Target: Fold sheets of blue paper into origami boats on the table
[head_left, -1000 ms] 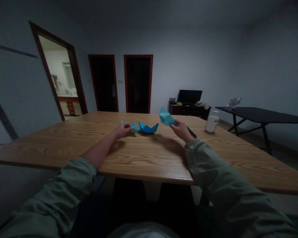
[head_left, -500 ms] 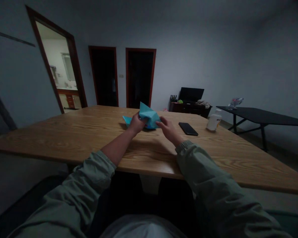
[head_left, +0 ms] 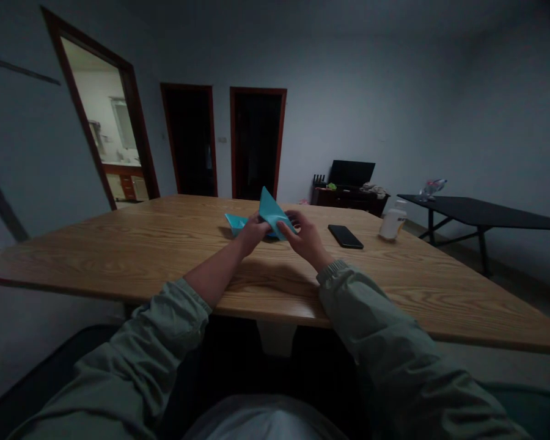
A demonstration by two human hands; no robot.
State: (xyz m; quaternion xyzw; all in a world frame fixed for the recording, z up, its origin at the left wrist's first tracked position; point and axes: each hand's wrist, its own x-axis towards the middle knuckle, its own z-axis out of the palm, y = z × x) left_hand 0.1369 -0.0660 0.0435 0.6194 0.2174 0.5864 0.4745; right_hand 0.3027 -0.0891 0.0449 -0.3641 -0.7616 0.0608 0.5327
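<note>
A folded piece of light blue paper (head_left: 271,212) stands up with its point toward the far wall, pinched between my left hand (head_left: 253,235) and my right hand (head_left: 304,237). Its lower part is hidden by my fingers. Just under the hands, a sliver of the darker blue paper boat (head_left: 271,235) shows on the wooden table (head_left: 119,260), mostly hidden. Another light blue paper piece (head_left: 234,223) lies to the left of my left hand, touching its far side.
A black smartphone (head_left: 345,236) lies to the right of my hands, and a white bottle (head_left: 393,223) stands near the table's far right edge. Beyond are a dark cabinet (head_left: 348,197) with a monitor and a black table (head_left: 458,205).
My hands have come together, with the left hand now on the folded paper the right hand held up alone a second ago. The paper now stands over the boat, hiding it.
</note>
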